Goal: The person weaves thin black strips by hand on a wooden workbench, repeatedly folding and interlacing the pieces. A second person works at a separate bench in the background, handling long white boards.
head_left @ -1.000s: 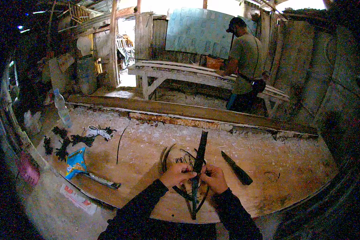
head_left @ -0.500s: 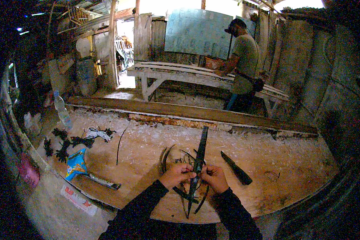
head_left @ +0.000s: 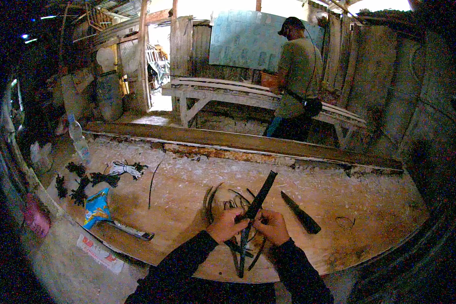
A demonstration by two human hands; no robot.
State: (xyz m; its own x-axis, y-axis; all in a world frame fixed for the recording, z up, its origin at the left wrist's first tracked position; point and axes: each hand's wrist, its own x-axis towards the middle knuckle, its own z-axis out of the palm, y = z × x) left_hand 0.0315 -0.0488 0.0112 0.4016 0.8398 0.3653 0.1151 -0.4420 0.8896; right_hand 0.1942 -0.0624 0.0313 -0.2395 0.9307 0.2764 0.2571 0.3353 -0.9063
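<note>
Head view: dark knife (head_left: 301, 213) just beside right hand (head_left: 271, 226), blue packet (head_left: 96, 207) leftward.

We see a dark knife (head_left: 301, 213) right of the workbench's (head_left: 370, 223) middle, a blue packet (head_left: 97, 207) near its left edge, and a person (head_left: 296, 81) standing beyond.

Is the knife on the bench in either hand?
No, the knife lies alone on the bench, right of both hands, which grip a dark strip.
</note>
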